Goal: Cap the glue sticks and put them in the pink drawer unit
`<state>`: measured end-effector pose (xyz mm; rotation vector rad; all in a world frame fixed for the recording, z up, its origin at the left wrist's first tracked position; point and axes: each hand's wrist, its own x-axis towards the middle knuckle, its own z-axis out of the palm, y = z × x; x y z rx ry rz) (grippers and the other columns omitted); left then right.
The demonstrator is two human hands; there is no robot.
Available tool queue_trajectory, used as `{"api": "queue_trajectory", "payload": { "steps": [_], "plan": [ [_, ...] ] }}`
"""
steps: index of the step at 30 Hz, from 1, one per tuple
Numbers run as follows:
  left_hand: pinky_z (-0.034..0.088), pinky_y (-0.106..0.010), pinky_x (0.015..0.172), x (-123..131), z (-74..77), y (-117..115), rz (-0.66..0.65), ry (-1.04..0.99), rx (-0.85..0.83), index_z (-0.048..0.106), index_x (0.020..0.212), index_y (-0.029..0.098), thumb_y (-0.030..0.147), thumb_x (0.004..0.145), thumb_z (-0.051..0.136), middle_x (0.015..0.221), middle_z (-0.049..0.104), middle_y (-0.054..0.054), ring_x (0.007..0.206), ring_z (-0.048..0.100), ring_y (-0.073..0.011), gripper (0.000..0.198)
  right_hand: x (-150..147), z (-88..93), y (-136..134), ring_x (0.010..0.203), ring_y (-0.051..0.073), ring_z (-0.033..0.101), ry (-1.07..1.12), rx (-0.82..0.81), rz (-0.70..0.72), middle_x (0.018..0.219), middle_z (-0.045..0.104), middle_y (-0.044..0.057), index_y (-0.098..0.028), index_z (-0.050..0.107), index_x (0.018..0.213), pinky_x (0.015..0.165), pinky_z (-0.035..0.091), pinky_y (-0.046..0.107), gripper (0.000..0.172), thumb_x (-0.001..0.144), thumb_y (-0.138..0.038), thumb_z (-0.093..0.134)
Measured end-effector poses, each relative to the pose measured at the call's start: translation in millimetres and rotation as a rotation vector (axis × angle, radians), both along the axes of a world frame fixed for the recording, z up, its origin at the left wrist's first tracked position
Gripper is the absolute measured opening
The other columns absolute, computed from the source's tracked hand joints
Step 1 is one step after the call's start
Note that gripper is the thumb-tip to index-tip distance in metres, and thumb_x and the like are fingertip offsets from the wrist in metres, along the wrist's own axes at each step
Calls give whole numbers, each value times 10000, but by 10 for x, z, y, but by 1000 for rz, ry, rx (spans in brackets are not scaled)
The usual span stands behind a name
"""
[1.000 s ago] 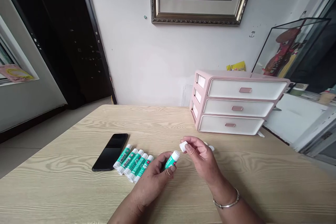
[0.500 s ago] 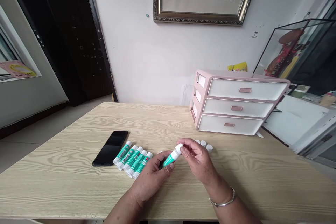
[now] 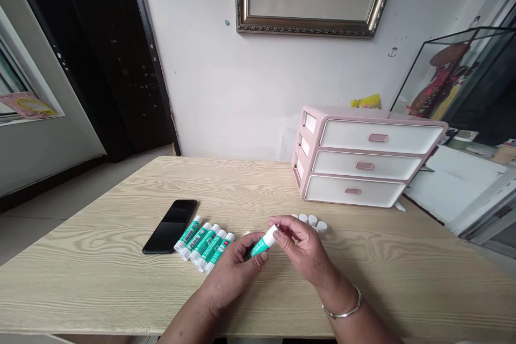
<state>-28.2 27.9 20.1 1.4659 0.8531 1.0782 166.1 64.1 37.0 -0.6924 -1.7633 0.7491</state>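
My left hand (image 3: 241,263) is closed round the lower part of a green and white glue stick (image 3: 258,248), which tilts up to the right. My right hand (image 3: 305,250) pinches the white cap (image 3: 271,235) at its top end, and the cap sits down against the green label. Just left of my left hand lies a slanted row of several glue sticks (image 3: 205,246) with white ends. Part of one more white end shows behind my left fingers. Several loose white caps (image 3: 313,220) stand beyond my right hand, some hidden by it.
A black phone (image 3: 170,227) lies on the wooden table (image 3: 121,285), left of the row. The pink and white drawer unit (image 3: 363,164) stands at the back right, with a yellow packet (image 3: 366,101) behind its top. A framed picture (image 3: 306,28) hangs on the wall.
The cap has moved down along the held glue stick, covering the white neck that showed below it. My right fingers moved slightly with it; my left hand keeps its hold.
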Motion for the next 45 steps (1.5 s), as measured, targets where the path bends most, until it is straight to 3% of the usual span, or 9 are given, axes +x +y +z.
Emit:
{"api": "queue_trajectory", "payload": {
  "steps": [5, 8, 10, 14, 19, 25, 29, 38, 45],
  "plan": [
    [416, -359, 1019, -1, -19, 13, -21, -2, 9, 678, 1316, 241, 439, 947, 667, 1230, 710, -56, 1169, 594, -265, 419, 15, 5, -34, 847, 165, 657, -48, -74, 38, 1011, 730, 52, -238, 712, 1232, 695, 554, 265, 293, 966, -341, 648],
    [463, -302, 829, -8, -50, 9, -1, 39, -34, 669, 1297, 216, 481, 942, 661, 1025, 708, -41, 908, 611, -190, 444, 19, 35, -45, 969, 189, 686, -55, -84, 79, 1112, 740, 74, -229, 705, 1252, 788, 574, 288, 304, 991, -350, 610],
    [441, -259, 661, -9, -79, 5, -14, 62, -83, 633, 1316, 203, 527, 944, 636, 866, 647, -4, 693, 540, -125, 493, 19, 45, -35, 1024, 196, 689, -79, -60, 93, 1138, 739, 83, -223, 709, 1247, 859, 573, 306, 294, 1007, -342, 586],
    [373, -225, 481, 5, -111, -5, -50, 79, -136, 546, 1360, 193, 603, 955, 563, 774, 532, 39, 530, 440, -84, 576, 20, 23, 6, 1077, 197, 677, -175, 57, 58, 1171, 733, 79, -250, 691, 1288, 953, 545, 343, 298, 1015, -297, 582],
    [301, -195, 471, 30, -47, -31, -8, -15, -225, 606, 1169, 179, 618, 923, 598, 787, 505, 31, 588, 434, -81, 503, 2, -5, -10, 1144, 205, 639, -196, 156, 105, 1211, 722, 66, -290, 653, 1351, 1004, 508, 373, 351, 1009, -253, 588],
    [242, -206, 483, 26, -62, -58, 45, -142, -220, 612, 826, 161, 746, 895, 501, 707, 495, 9, 601, 414, -99, 599, 13, -13, -78, 1002, 197, 662, -148, 30, 87, 1256, 705, 73, -279, 608, 1392, 775, 521, 319, 421, 974, -325, 627],
    [207, -228, 460, 21, -96, -52, 45, -202, -194, 582, 674, 163, 755, 917, 405, 588, 463, 10, 513, 367, -93, 664, 34, -11, -73, 926, 199, 675, -102, 15, 33, 1101, 751, 74, -241, 649, 1302, 744, 506, 319, 358, 969, -368, 621],
    [191, -240, 445, 19, -93, -67, 49, -288, -261, 572, 604, 176, 661, 873, 472, 522, 433, 17, 462, 337, -95, 563, -43, -39, -99, 803, 178, 684, -169, -1, 114, 889, 757, 55, -209, 726, 1162, 696, 530, 288, 272, 967, -368, 623],
    [197, -250, 442, 20, -93, -50, 49, -275, -227, 567, 589, 183, 647, 870, 465, 522, 438, 15, 452, 341, -96, 553, -33, -35, -99, 803, 182, 670, -200, -10, 107, 894, 751, 53, -222, 735, 1167, 678, 508, 285, 286, 970, -390, 612]
  ]
}}
